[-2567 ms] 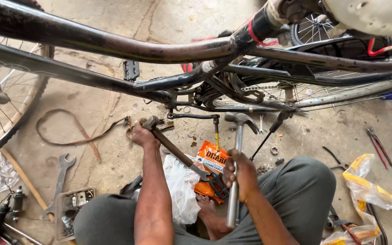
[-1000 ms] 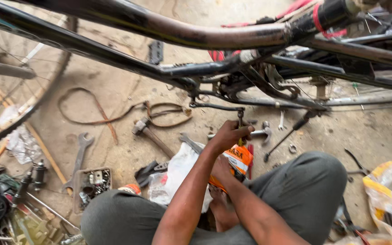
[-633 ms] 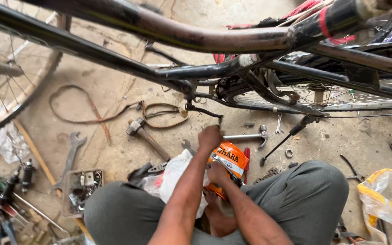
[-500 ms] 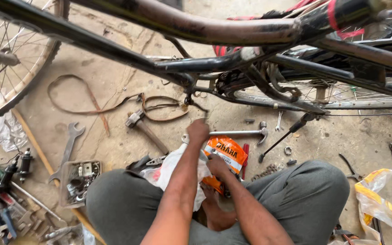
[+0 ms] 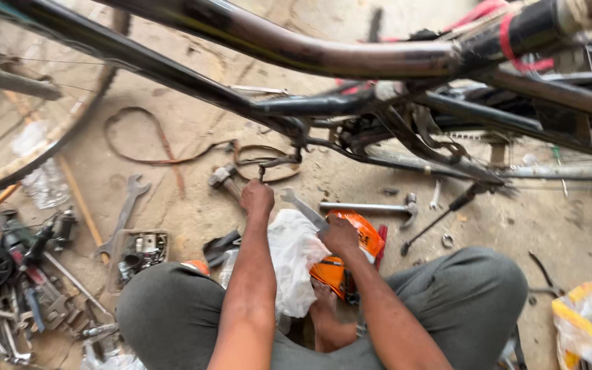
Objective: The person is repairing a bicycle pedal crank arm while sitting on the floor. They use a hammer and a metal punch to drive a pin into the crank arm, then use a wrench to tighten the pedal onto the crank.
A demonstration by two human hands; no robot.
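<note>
I sit cross-legged on a concrete floor under a dark bicycle frame point(image 5: 351, 58). My left hand point(image 5: 257, 200) is curled into a fist just below the crank area, and the handle of a wooden-handled hammer point(image 5: 222, 177) runs into it. My right hand point(image 5: 339, 236) grips the shaft of a silver spanner point(image 5: 301, 207) whose open jaw points up and left. Under that hand lie an orange packet point(image 5: 368, 240) and a white plastic bag point(image 5: 294, 264).
A steel-handled hammer point(image 5: 371, 206) and a screwdriver point(image 5: 440, 218) lie ahead on the right. To the left are a large spanner point(image 5: 125, 214), a tray of small parts point(image 5: 142, 250), a heap of tools point(image 5: 15, 281) and a wheel point(image 5: 70, 137). A yellow bag point(image 5: 584, 329) sits far right.
The steel hammer that my right hand held now lies on the floor. My right hand has picked up the silver spanner. My left hand has shifted left onto the wooden hammer's handle.
</note>
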